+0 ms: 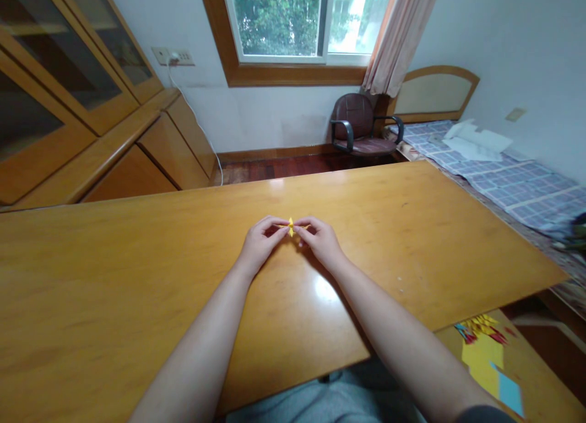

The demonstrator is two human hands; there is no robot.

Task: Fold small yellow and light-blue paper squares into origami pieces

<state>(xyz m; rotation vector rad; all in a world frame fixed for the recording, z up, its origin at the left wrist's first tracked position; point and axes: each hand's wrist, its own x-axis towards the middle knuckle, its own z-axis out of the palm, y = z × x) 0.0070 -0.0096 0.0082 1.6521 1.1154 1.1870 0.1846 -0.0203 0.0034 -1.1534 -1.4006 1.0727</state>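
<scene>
A small folded yellow origami paper piece [290,226] is held between my two hands, just above the wooden table [137,276]. Its pointed tips stick out up and down, and its sides are covered by my fingers. My left hand [264,238] pinches its left side with thumb and fingertips. On the right side, my right hand [319,237] grips it in the same way, the fingertips of both hands almost meeting. The finer folds are too small to make out.
On a lower surface at the right lie several folded paper pieces [480,328], yellow paper [483,359] and light blue paper [509,391]. Beyond the table stand an armchair [359,121] and a bed [508,179]. A cabinet [151,160] lines the left wall.
</scene>
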